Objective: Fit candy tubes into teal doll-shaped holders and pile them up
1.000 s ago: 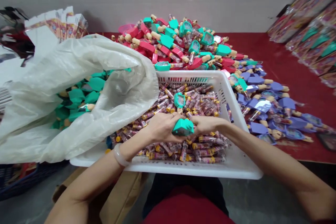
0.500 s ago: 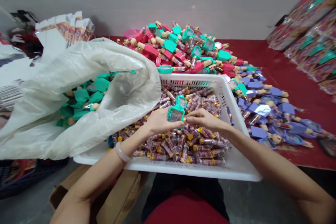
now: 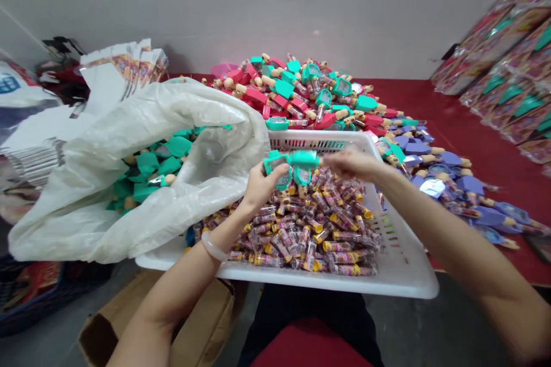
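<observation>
My left hand (image 3: 259, 186) is closed around green plastic toys (image 3: 284, 178) with clear windows and tan, animal-like handles. The thumb presses across one window. My right hand (image 3: 349, 164), smeared by motion, pinches the tan end of another green toy (image 3: 305, 157), which lies level across the tops of those in my left hand. Both hands are above a white plastic basket (image 3: 404, 275) filled with small clear tubes with yellow caps (image 3: 310, 235). To the left, more green toys (image 3: 148, 163) lie inside the mouth of a large whitish woven sack (image 3: 163, 100), resting on the basket.
Red and green toys (image 3: 284, 89) are heaped behind the basket on a red table (image 3: 447, 103). Purple toys (image 3: 456, 178) lie at the right. Packed toys (image 3: 503, 80) hang at far right, printed cards (image 3: 124, 69) stand at left, and a cardboard box (image 3: 202, 321) is below.
Both hands have risen slightly. My right hand has moved right and up, and a green toy now spans between the hands. The camera view has shifted a little.
</observation>
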Tool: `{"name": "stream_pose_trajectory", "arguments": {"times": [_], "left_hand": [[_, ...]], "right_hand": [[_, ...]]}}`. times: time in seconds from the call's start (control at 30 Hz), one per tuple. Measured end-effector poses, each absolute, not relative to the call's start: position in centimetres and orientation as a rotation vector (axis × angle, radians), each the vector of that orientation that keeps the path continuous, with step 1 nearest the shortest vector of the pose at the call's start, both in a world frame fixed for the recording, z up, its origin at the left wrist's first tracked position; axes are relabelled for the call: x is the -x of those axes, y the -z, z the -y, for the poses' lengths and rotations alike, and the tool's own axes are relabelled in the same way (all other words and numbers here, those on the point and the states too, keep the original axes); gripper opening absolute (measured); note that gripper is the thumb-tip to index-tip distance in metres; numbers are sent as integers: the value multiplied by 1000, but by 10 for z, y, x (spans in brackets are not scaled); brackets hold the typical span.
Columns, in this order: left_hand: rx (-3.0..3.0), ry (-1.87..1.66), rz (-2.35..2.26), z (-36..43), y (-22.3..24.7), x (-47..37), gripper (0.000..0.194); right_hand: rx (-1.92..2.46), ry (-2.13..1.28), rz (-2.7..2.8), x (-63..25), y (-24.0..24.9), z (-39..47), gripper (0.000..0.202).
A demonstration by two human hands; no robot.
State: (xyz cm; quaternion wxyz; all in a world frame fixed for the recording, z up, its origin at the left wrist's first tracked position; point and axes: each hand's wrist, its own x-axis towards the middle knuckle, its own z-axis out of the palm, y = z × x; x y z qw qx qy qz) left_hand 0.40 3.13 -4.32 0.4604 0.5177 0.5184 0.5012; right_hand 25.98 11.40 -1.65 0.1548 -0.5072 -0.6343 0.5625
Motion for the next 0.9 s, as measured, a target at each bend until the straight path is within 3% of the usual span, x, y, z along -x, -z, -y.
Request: {"name": "stream_pose_trajectory", "arguments": {"times": [0.13, 0.23, 0.3, 0.47, 0.9], "left_hand": [[-793, -1128, -1078, -33, 37, -5, 40], [-638, -1025, -1030, -34, 38, -4, 36], [-631, -979, -1001, -33, 41, -5, 35], [-745, -961, -930, -33, 50, -6, 32], [-1019, -811, -1181, -34, 57, -5, 37]], "right_hand": [[1498, -931, 1935, -244, -7, -143, 45], [1848, -466, 2416, -224, 21, -132, 39], [1967, -340, 2496, -214, 50, -119, 41], [1904, -240, 2540, -212, 89, -106, 35], [1309, -505, 2562, -218, 87, -70, 6]]}}
